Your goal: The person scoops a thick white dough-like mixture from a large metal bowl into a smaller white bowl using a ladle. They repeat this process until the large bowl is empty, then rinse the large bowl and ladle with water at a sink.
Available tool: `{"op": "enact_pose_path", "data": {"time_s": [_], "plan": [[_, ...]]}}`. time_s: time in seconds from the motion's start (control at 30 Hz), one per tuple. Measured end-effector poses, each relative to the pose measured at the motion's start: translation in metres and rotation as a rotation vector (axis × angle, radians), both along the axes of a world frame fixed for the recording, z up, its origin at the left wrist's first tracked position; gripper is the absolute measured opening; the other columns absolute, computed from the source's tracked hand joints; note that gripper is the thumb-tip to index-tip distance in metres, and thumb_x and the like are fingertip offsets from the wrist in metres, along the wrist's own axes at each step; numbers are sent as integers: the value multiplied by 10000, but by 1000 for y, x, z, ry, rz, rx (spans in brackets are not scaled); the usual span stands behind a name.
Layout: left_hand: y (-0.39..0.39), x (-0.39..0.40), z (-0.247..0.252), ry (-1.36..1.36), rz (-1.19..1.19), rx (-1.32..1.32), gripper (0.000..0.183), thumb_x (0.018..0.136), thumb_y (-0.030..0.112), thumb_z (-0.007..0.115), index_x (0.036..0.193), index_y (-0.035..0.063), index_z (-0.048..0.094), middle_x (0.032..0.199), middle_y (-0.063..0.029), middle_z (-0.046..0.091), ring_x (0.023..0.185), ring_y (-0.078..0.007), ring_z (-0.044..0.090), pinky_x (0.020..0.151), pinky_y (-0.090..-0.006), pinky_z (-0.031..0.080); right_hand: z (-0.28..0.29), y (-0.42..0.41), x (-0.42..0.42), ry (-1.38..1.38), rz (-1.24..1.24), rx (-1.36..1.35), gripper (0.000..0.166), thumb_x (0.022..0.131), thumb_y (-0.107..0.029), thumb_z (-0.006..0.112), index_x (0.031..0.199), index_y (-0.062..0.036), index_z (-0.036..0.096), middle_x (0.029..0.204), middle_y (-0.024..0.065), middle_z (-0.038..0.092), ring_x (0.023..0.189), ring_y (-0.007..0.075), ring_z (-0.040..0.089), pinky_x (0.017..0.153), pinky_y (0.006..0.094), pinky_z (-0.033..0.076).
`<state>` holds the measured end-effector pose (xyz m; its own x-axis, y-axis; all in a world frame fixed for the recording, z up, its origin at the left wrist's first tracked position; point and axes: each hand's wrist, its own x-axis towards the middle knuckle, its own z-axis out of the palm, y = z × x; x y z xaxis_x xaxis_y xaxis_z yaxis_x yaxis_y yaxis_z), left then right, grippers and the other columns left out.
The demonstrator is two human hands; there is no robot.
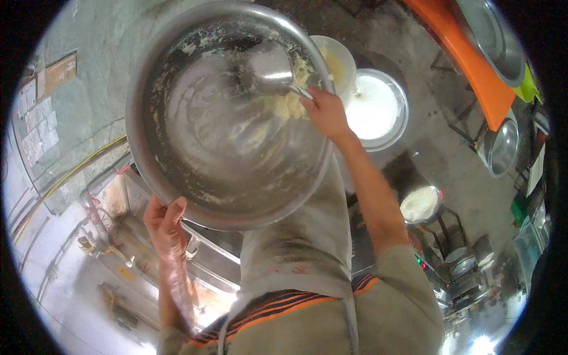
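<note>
A large round metal basin [213, 177] fills the upper middle of the view, tilted so its inside faces me. Whitish, pasty residue clings to its wall, and a yellowish wet mass [288, 106] lies along the right side. My left hand [166, 222] grips the basin's lower left rim, thumb over the edge. In my right hand [326, 111] is the handle of a metal ladle [273, 66], whose blurred bowl is inside the basin near the yellowish mass. Just beyond the right rim stands a pale round tub [348, 62] with something yellow in it.
A metal bowl of white stuff [372, 106] stands right of the basin. Farther right is another bowl with pale contents [420, 204]. An orange board-like object [470, 66] and metal bowls [502, 148] line the far right. A tap [120, 256] and piping are at lower left.
</note>
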<state>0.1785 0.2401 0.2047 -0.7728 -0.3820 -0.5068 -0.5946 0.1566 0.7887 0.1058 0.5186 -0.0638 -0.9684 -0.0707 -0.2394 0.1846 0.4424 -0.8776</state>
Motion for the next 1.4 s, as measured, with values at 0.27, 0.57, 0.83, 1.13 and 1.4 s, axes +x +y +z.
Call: {"op": "enact_pose_path", "data": {"time_s": [0.27, 0.57, 0.83, 1.13, 1.4], "plan": [[9, -17, 2, 17, -22, 23, 306, 789, 4, 619, 1093, 10, 587, 981, -23, 629, 866, -113, 563, 799, -250, 417, 31, -13, 19, 1, 21, -159, 176, 849, -207, 581, 944, -61, 609, 785, 190, 607, 727, 371, 597, 643, 455, 460], [4, -23, 6, 0, -77, -10, 367, 778, 5, 612, 1141, -16, 566, 1043, -62, 629, 948, -150, 572, 878, -297, 412, 32, -24, -20, 188, -39, -60, 218, 842, -221, 587, 962, -41, 614, 791, 188, 618, 771, 378, 600, 681, 451, 470], [23, -33, 12, 30, 6, -15, 210, 785, -14, 624, 994, 8, 610, 880, 0, 618, 748, -59, 512, 689, -204, 386, 1, 21, 10, -176, -2, 78, 264, 816, -250, 615, 984, -47, 616, 790, 180, 624, 737, 380, 602, 656, 472, 468], [18, -43, 26, -9, -68, -32, 248, 804, 9, 623, 1050, -2, 595, 961, -34, 622, 862, -102, 544, 799, -249, 407, 37, 59, 60, -124, 231, -61, 276, 833, -204, 605, 1037, -18, 620, 807, 161, 621, 723, 316, 609, 637, 391, 466], [21, -52, 32, -49, -129, -43, 303, 812, 22, 623, 1111, -2, 578, 1057, -63, 624, 965, -144, 568, 885, -293, 417, 1, 58, 37, -31, 124, 146, 278, 839, -225, 595, 1063, -62, 621, 961, 179, 630, 835, 356, 613, 718, 428, 497]]}}
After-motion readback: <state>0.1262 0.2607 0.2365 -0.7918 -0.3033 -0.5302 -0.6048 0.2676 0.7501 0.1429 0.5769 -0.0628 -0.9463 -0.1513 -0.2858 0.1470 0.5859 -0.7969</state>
